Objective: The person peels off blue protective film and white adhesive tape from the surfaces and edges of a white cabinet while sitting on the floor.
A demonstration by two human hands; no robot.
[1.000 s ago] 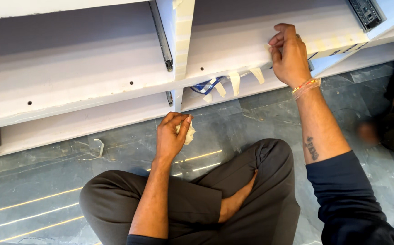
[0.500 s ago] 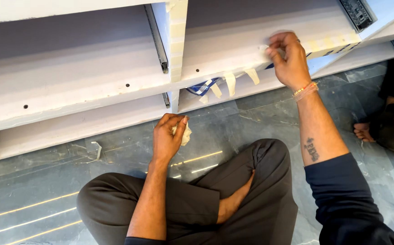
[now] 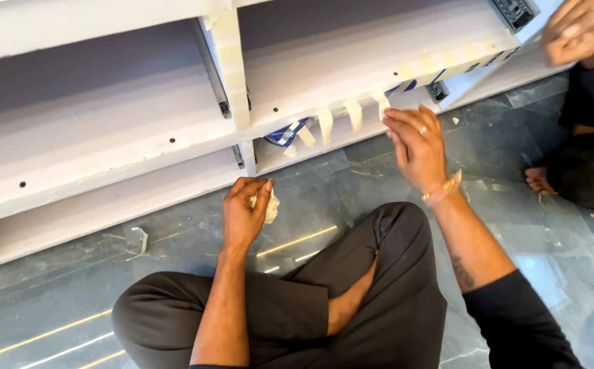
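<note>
I sit cross-legged on the floor in front of a white cabinet frame [image 3: 126,130] lying on its side. My left hand [image 3: 244,215] is closed around a crumpled wad of pale masking tape [image 3: 270,207], low above the floor. My right hand [image 3: 416,143] is raised at the cabinet's lower edge, its fingertips pinching the end of a hanging masking tape strip [image 3: 381,104]. Further pale tape strips [image 3: 325,125] dangle along the same edge, and more tape runs down the central divider [image 3: 232,65].
Another person's hand [image 3: 577,31] and bare foot [image 3: 541,180] show at the right edge. A small tape scrap [image 3: 142,239] lies on the grey polished floor. Metal drawer runners [image 3: 215,68] sit inside the cabinet; a blue-and-white piece [image 3: 284,132] hangs beneath the edge.
My right hand has come down from the upper cabinet panel to the lower edge, where it meets a hanging tape strip. My left hand has stayed in place with the wad.
</note>
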